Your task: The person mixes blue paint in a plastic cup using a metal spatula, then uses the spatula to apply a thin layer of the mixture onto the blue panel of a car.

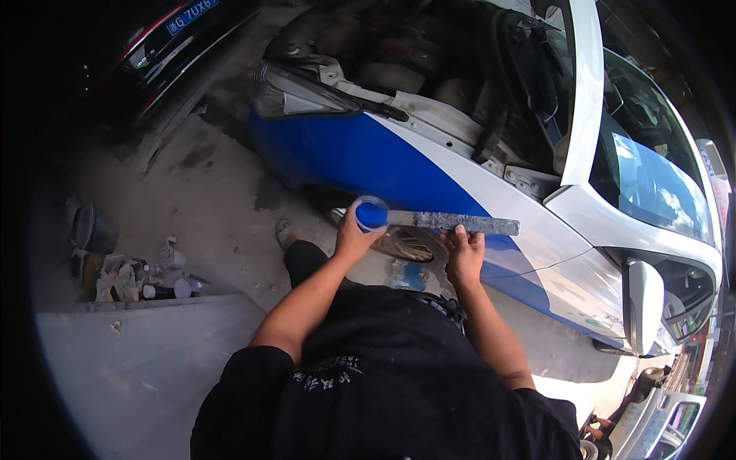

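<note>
Stained grey concrete floor (pixel 222 184), mostly in shade, as seen from where I stand.
To my left: dark round bucket (pixel 93 228); jumbled pile of crumpled paper and small tubs (pixel 119 280); smooth grey flat surface (pixel 146 368). Beyond: glossy black car with red trim (pixel 176 61). To my right: pale sunlit ground (pixel 586 392).

Black short-sleeved shirt (pixel 429 383), white print (pixel 328 378), dark trousers (pixel 305 263), apparently greyish sandal (pixel 284 233)

black shirt (pixel 399 383): white lettering (pixel 328 376) | dark car (pixel 172 69): blue licence plate (pixel 192 17), white letters and digits
</note>
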{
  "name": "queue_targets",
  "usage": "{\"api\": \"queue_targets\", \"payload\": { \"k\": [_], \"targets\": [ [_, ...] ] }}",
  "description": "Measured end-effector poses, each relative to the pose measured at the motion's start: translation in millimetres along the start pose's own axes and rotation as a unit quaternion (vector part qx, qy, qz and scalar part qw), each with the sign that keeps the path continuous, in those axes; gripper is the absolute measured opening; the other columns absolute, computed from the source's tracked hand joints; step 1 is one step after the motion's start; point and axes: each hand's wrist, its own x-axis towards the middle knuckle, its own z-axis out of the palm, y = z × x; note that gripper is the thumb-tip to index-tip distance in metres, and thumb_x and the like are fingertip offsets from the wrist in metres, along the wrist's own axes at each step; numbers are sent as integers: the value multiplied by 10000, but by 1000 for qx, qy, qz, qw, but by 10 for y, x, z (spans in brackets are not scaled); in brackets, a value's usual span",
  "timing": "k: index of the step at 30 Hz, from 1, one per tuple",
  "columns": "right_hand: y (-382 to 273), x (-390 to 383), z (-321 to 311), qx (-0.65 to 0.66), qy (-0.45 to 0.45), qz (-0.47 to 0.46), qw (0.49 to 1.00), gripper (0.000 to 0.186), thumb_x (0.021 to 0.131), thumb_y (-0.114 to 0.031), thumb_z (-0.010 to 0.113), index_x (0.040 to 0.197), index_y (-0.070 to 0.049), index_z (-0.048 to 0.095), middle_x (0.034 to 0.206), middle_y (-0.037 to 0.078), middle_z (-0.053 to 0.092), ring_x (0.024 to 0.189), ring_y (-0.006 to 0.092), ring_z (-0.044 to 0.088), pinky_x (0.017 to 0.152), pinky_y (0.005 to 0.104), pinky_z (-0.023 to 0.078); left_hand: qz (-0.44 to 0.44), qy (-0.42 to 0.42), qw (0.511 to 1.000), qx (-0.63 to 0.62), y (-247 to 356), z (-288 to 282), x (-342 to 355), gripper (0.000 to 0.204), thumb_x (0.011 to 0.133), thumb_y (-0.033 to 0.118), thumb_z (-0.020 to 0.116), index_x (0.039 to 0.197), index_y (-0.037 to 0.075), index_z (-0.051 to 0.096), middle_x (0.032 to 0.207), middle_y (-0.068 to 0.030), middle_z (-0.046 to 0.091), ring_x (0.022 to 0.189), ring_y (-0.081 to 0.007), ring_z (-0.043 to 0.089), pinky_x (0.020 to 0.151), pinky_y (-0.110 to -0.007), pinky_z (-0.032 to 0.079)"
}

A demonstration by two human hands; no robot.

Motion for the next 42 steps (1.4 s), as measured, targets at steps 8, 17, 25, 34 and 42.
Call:
{"api": "queue_targets", "payload": {
  "k": [8, 17, 25, 34, 42],
  "targets": [
    [160, 11, -130, 41, 16, 15, 999, 248, 982, -163, 547, 1092, -2, 393, 1042, 142, 541, 954, 260, 638, 839, 367, 547, -37, -6, 999, 25, -80, -6, 24, 833, 648, 349, 850, 1314, 71, 435, 1199, -202, 597, 1113, -361, 586, 925, -424, 477],
    [229, 69, -113, 59, 12, 36, 998, 233, 978, -142, 551, 1084, -10, 390, 1060, 138, 537, 981, 279, 635, 833, 363, 553, -60, -1, 998, 6, -71, -20, 47, 842, 640, 353, 851, 1314, 71, 432, 1201, -204, 595, 1116, -361, 585, 924, -425, 477],
    [184, 28, -43, 53, 18, 41, 998, 240, 979, -148, 551, 1084, -11, 385, 1062, 140, 532, 989, 284, 631, 834, 370, 552, -54, -1, 999, -6, -42, -71, 18, 849, 655, 307, 854, 1330, 63, 402, 1235, -193, 569, 1147, -341, 567, 940, -419, 466],
    [-148, -119, 294, -39, -62, -54, 996, 252, 978, -144, 556, 1172, -13, 463, 1066, 101, 574, 967, 226, 623, 821, 353, 537, -14, 12, 998, -53, -12, -216, 13, 802, 661, 216, 868, 1309, 54, 425, 1241, -162, 567, 1151, -299, 570, 959, -397, 462],
    [-606, -23, 1349, -369, -293, -267, 841, 164, 914, -101, 634, 1027, 9, 591, 793, 124, 654, 717, 227, 639, 654, 336, 489, -41, 19, 999, -28, -63, -756, 220, 790, 624, 173, 885, 1279, 50, 459, 1225, -156, 582, 1131, -285, 587, 947, -391, 474]
  ]
}}
